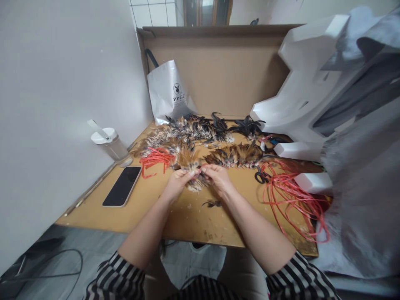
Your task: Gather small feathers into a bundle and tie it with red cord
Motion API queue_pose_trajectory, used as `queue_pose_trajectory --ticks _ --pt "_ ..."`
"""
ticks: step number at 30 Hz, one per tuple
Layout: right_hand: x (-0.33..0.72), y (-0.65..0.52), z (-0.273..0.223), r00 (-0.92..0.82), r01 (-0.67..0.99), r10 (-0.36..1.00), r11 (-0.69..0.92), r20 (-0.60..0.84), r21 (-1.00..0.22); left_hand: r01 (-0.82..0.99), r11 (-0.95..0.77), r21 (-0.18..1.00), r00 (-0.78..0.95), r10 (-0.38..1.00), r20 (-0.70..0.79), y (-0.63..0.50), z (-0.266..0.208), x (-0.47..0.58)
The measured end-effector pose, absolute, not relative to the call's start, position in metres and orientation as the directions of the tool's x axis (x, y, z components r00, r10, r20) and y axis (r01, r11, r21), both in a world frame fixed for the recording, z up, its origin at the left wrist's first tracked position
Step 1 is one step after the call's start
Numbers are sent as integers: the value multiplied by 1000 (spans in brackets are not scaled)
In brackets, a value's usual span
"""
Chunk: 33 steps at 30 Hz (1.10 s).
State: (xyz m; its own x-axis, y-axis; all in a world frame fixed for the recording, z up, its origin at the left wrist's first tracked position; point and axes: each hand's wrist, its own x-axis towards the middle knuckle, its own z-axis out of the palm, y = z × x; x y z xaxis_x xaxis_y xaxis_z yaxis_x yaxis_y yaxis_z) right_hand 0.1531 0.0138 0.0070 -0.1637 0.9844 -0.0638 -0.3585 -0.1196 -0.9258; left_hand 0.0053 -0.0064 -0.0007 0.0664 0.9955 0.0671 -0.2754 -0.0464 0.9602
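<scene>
Both hands meet over the middle of the table. My left hand is closed, thumb and fingers pinching a small feather bundle with pale, fluffy ends pointing toward me. Opposite it, my right hand pinches a thin red strip at the bundle; most of that strip is hidden by the fingers. Golden-brown feathers lie just beyond my left hand. Cut red strips are heaped to the left. Behind my right hand runs a row of brown and black feathers.
A phone and a lidded cup are at left. Scissors lie beside tangled red strands at right. A silver bag leans on the cardboard backing. White foam and grey cloth crowd the right side.
</scene>
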Motion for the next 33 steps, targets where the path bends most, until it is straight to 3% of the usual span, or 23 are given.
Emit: queue_pose_trajectory --ticks 10,18,24,28,33 --pt "156 13 5 -151 39 983 115 108 -993 -160 -34 987 155 986 59 -11 5 6" --pt "156 14 3 -160 145 982 124 100 -982 -139 -47 989 99 993 61 -9 -4 9" --pt "153 13 5 -133 240 976 201 173 -950 -153 -111 982 -5 994 111 -10 -5 10" --pt "156 15 4 -137 190 989 87 61 -978 -270 -64 961 -34 998 57 -10 -1 9" --pt "163 20 6 -228 -165 970 -126 -86 -978 -473 -97 876 -94 994 60 0 1 -3"
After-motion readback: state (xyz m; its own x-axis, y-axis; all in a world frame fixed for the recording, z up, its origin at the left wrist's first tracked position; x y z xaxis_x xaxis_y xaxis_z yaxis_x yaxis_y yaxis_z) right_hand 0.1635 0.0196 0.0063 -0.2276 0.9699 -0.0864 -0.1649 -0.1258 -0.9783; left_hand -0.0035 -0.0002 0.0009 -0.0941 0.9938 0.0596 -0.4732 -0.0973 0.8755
